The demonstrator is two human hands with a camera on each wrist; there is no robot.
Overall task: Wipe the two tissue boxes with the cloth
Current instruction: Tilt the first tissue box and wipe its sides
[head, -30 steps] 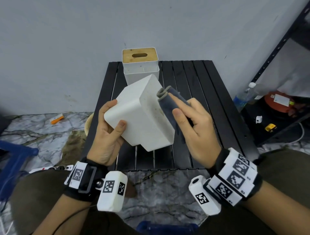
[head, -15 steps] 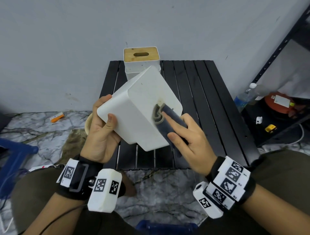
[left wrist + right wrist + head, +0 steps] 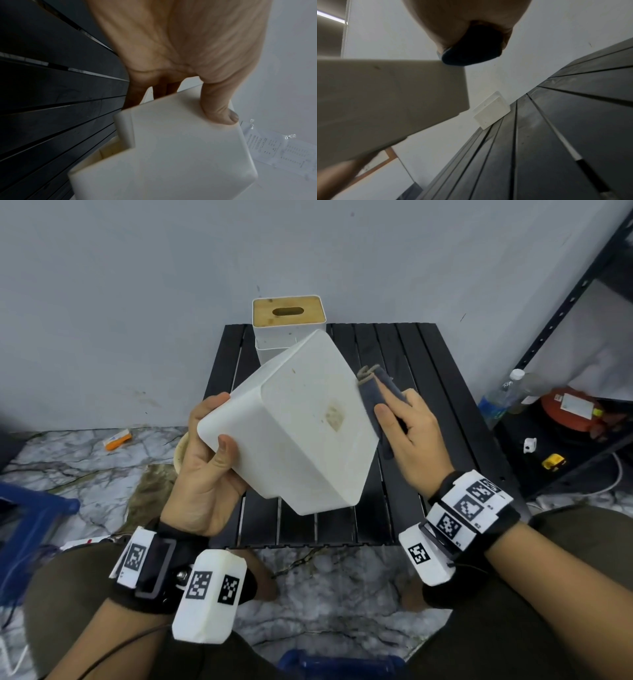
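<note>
Since half a second ago the cloth [image 3: 375, 398] has slid off the box's broad upper face to its right edge, and the held tissue box [image 3: 298, 422] has turned so that its stained face looks up at the head camera.

Nearest, both forearms reach forward from the lap, each with a marker-tagged wrist unit. Left hand [image 3: 205, 470]: palm up beneath the box's near-left corner, thumb [image 3: 219, 108] pressed on the near side face, the other fingers curled round the far-left edge; it grips the box, tilted and clear of the black slatted table [image 3: 428, 364]. A brownish patch sits right of centre on the upturned face.

Right hand [image 3: 411, 436]: back of hand up, fingers nearly straight, pressing the folded dark cloth against the box's right edge. Right wrist view shows the cloth [image 3: 472, 47] pinned under the palm. The cloth's frayed pale end sticks out beyond the fingertips.

Farther back, the second tissue box [image 3: 289, 326], white with a slotted wooden lid, stands upright at the table's far edge against the grey wall [image 3: 308, 244], partly hidden behind the held box.
</note>
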